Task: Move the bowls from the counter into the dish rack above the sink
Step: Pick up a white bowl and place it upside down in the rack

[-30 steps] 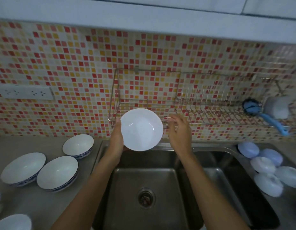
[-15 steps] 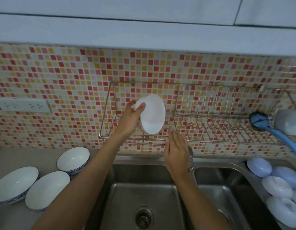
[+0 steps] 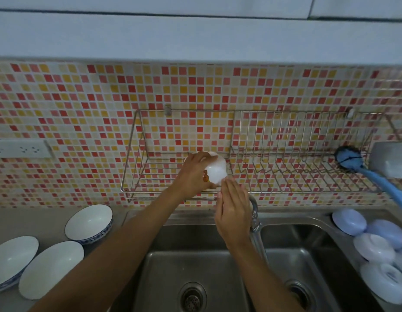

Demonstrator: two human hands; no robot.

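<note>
Bowl [image 3: 214, 173] in dish rack [image 3: 285, 192]

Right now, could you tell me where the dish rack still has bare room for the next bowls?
The dish rack is mostly free: its flat left bay is bare left of the white bowl held by the left hand, and the slotted middle section is bare too. The right end is crowded by the blue brush and grey cup.

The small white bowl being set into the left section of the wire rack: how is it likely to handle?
The small white bowl is probably light, since the left hand alone grips it. Its glossy, hard look suggests ceramic, so likely rigid, slippery when wet and chippable against the steel wire dish rack. With a rounded body on spaced wires, it may rock or tilt; the right hand is close by.
</note>
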